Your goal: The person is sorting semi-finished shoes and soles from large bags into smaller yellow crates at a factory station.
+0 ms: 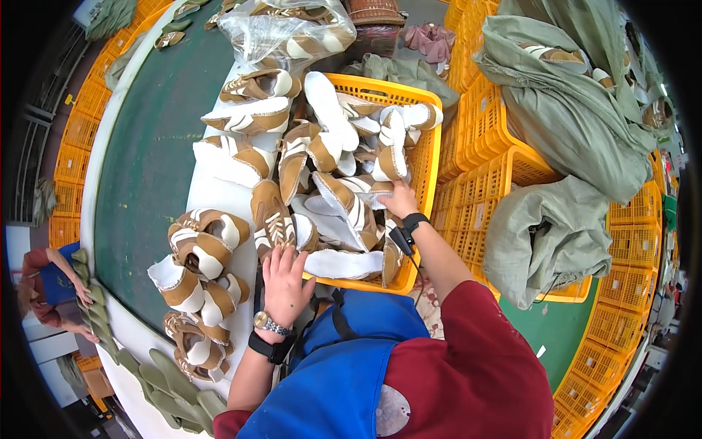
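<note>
My left hand (286, 284) lies with its fingers stretched out at the heel-side end of a brown laced sneaker upper (273, 218), beside the yellow crate. My right hand (400, 200) reaches into the crate (428, 168), its fingers bent at the edge of a brown and white sneaker upper (371, 186); the fingertips are partly hidden. Many similar uppers with white undersides fill the crate in a loose pile. One long white underside (344, 264) lies along the crate's near wall.
More uppers (208, 234) lie on the white table edge at left, along a green belt (150, 146). Olive-green shoe-shaped pieces (172, 388) lie lower left, near another person (55, 282). Stacked yellow crates (475, 190) and grey-green sacks (548, 234) stand at right. A clear plastic bag (289, 33) holds shoes.
</note>
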{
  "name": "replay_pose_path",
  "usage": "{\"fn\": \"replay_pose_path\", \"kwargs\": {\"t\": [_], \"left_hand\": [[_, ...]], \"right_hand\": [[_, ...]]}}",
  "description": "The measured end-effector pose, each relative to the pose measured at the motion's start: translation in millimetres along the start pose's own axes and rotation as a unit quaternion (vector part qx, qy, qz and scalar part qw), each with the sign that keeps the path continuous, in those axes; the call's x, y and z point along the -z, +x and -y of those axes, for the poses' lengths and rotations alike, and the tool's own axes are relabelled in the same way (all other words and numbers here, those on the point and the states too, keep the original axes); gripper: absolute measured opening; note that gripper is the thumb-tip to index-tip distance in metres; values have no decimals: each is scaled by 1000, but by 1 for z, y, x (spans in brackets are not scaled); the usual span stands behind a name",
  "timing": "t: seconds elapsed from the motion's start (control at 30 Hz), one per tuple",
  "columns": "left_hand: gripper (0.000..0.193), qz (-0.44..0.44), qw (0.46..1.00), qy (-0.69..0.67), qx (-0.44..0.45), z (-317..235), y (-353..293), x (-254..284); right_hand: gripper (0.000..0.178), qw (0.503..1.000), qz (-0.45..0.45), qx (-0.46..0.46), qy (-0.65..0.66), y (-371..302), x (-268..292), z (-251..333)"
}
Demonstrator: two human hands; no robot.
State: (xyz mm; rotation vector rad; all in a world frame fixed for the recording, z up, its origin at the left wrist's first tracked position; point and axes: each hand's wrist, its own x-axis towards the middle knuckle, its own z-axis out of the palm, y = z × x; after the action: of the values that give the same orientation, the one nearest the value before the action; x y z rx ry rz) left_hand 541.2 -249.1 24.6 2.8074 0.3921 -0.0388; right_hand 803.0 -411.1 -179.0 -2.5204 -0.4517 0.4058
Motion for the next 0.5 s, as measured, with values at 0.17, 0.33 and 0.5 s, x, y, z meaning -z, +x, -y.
{"fn": "replay_pose_path", "kwargs": {"t": [0.17,0.33,0.5], "left_hand": [[49,1,1000,23,-17,7,5,-5],[50,25,999,16,-40,1,23,0],[49,41,998,8,-43,2,32,0]], "right_hand": [[77,965,247,51,69,-9,1,19],[53,942,335,2,26,44,70,-8],[35,948,266,-125,120,139,145,-11]]}}
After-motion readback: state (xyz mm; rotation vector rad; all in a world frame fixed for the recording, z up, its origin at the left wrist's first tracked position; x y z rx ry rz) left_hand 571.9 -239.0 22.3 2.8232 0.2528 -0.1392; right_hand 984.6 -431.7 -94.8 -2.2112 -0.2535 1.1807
